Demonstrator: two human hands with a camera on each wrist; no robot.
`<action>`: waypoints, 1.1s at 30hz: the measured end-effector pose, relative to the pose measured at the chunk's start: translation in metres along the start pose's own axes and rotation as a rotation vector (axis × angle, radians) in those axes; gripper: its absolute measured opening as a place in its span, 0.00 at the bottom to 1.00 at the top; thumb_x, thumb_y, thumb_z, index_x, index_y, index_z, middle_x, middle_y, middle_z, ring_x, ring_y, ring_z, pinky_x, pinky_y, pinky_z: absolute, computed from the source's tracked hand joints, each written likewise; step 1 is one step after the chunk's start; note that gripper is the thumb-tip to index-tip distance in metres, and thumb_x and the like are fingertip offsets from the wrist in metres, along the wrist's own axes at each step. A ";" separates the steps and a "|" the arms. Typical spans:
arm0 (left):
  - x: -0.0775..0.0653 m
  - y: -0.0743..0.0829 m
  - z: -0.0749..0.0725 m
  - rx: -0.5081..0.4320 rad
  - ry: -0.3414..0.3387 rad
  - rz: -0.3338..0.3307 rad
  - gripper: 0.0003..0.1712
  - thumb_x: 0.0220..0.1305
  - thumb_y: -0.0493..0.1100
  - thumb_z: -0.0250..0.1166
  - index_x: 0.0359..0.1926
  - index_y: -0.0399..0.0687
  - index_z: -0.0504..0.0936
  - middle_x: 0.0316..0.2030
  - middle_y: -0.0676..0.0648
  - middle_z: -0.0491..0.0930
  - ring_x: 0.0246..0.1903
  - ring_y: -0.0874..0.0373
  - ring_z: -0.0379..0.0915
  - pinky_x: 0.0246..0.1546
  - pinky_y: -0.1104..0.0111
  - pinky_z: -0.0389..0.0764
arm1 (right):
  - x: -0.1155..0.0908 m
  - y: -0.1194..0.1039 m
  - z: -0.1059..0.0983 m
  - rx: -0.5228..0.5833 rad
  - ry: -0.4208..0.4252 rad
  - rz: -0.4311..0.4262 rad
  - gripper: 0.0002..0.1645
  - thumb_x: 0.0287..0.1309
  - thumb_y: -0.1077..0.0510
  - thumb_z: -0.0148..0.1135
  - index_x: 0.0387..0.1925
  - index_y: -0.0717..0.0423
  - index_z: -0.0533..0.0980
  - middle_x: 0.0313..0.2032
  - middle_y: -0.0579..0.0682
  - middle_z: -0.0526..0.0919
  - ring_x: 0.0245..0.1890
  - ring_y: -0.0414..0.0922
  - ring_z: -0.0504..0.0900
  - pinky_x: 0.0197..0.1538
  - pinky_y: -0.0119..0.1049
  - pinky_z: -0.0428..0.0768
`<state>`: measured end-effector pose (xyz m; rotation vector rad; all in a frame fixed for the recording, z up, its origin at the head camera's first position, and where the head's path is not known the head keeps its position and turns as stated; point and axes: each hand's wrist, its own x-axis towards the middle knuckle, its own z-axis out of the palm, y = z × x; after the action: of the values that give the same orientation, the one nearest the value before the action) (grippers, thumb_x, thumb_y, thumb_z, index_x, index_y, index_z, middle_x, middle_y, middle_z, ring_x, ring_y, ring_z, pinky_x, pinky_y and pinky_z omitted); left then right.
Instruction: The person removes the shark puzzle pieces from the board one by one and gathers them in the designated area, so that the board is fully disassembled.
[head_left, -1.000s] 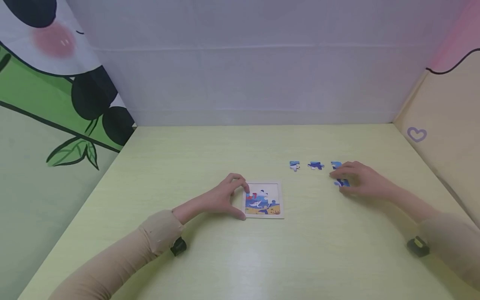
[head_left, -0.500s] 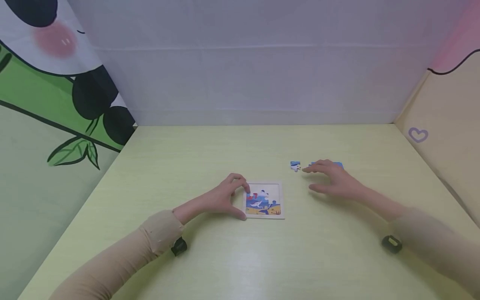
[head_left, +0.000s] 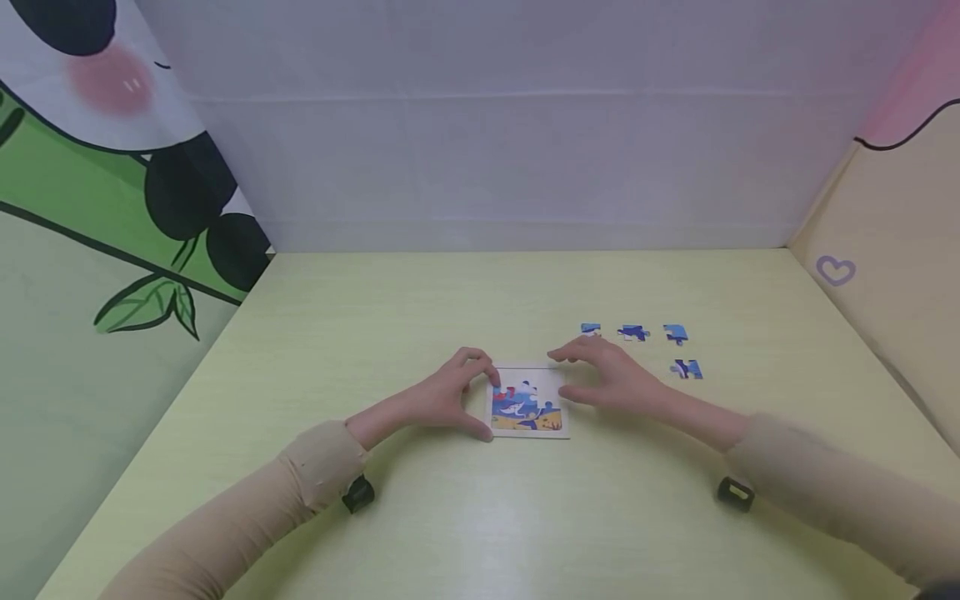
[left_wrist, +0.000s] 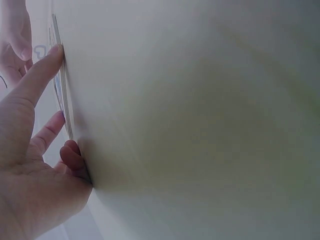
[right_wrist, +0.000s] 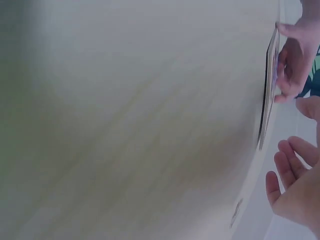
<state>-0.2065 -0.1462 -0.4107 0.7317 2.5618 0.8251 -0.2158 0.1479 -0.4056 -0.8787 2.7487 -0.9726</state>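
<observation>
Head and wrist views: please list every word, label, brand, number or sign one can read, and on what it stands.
No readable word, brand or number.
Only sign: a purple heart outline on the right-hand wall.
Puzzle board and loose pieces: pictures, no readable text.
Right wrist device: its pale patch is too small to read.

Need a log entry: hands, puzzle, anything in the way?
Left hand holds puzzle frame. Right hand open by its right edge. Frame part-filled, four loose pieces outside. Leftmost piece partly hidden behind right hand.
</observation>
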 end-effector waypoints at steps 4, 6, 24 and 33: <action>0.001 -0.001 0.000 0.002 -0.002 -0.004 0.36 0.43 0.53 0.81 0.52 0.61 0.73 0.68 0.47 0.56 0.55 0.50 0.66 0.58 0.58 0.73 | 0.004 -0.007 0.010 0.023 -0.007 0.004 0.32 0.54 0.53 0.73 0.61 0.51 0.76 0.57 0.47 0.81 0.59 0.48 0.77 0.64 0.53 0.73; 0.001 -0.002 0.001 0.003 -0.002 -0.005 0.36 0.43 0.54 0.81 0.53 0.61 0.73 0.68 0.47 0.56 0.55 0.50 0.66 0.58 0.58 0.73 | 0.006 -0.010 0.016 0.012 -0.018 0.011 0.32 0.55 0.52 0.72 0.62 0.51 0.76 0.57 0.48 0.81 0.59 0.48 0.76 0.64 0.52 0.73; 0.002 -0.005 0.000 0.000 -0.008 0.001 0.36 0.43 0.54 0.81 0.52 0.62 0.72 0.68 0.48 0.55 0.53 0.50 0.66 0.56 0.60 0.72 | 0.012 -0.040 0.031 -0.044 -0.099 0.073 0.30 0.54 0.60 0.71 0.60 0.57 0.77 0.50 0.51 0.81 0.47 0.44 0.73 0.52 0.38 0.74; 0.004 -0.007 0.002 0.003 -0.008 -0.003 0.36 0.43 0.55 0.81 0.52 0.64 0.72 0.69 0.48 0.55 0.54 0.50 0.66 0.57 0.60 0.72 | 0.016 -0.042 0.026 -0.032 -0.140 0.095 0.28 0.55 0.58 0.71 0.59 0.54 0.78 0.50 0.49 0.82 0.50 0.45 0.77 0.58 0.44 0.76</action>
<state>-0.2111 -0.1485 -0.4173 0.7298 2.5567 0.8157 -0.2016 0.0985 -0.3999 -0.7804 2.6673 -0.8209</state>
